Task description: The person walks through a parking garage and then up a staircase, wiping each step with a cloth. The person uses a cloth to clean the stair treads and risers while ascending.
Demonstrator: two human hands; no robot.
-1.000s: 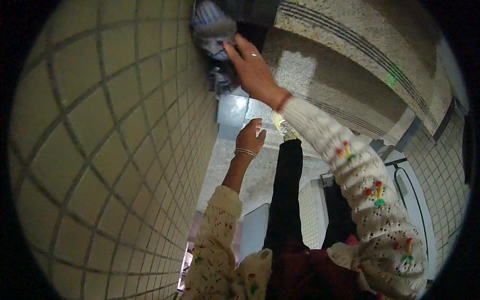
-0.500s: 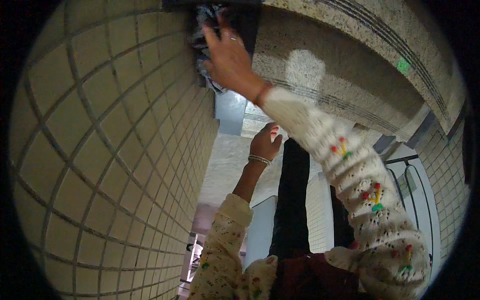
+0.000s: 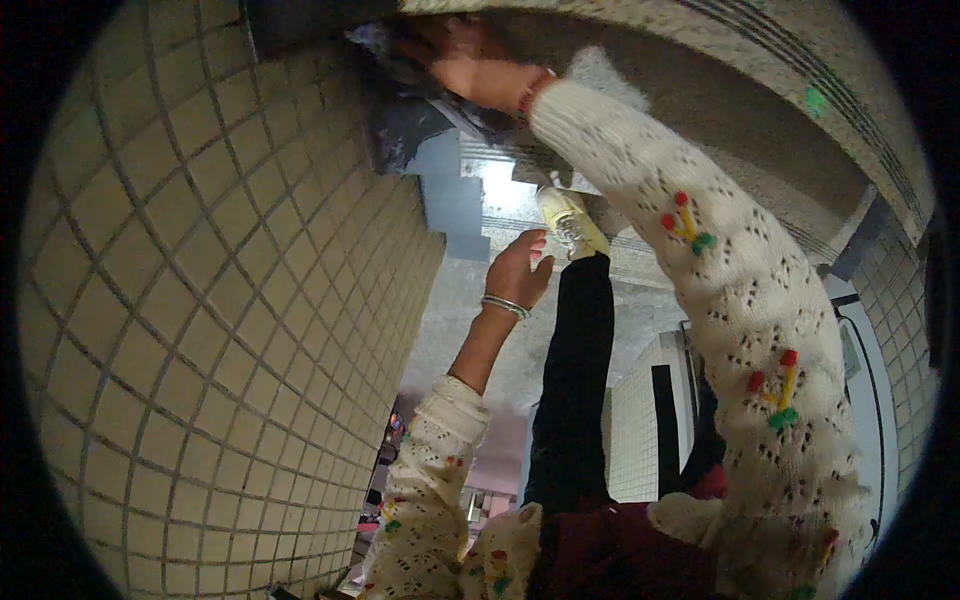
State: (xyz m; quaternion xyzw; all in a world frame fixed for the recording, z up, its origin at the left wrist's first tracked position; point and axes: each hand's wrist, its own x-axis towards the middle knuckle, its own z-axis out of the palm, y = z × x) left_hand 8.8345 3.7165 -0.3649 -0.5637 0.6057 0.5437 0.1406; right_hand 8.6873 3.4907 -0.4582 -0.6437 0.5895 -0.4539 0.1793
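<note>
At the top of the head view my right hand (image 3: 468, 65) reaches across to the inner corner of a step, against the tiled wall. It is blurred and presses on a crumpled grey-blue cloth (image 3: 368, 40), much of it hidden under the palm and in shadow. Lower down, my left hand (image 3: 520, 275) hangs in the air with fingers loosely curled and the thumb apart from them; nothing shows in it. Both arms wear cream knit sleeves with small coloured decorations.
Beige wall tiles (image 3: 180, 330) fill the left side. Speckled stone steps (image 3: 690, 110) with dark grooved lines curve across the top and right, and a blue-grey stepped skirting (image 3: 452, 205) follows the wall. My pale yellow shoe (image 3: 572, 222) stands on a step below my right forearm.
My right hand and the cloth have moved left and farther up along the wall corner. My shoe has come into sight as the view shifted. My left hand stays loosely curled.
</note>
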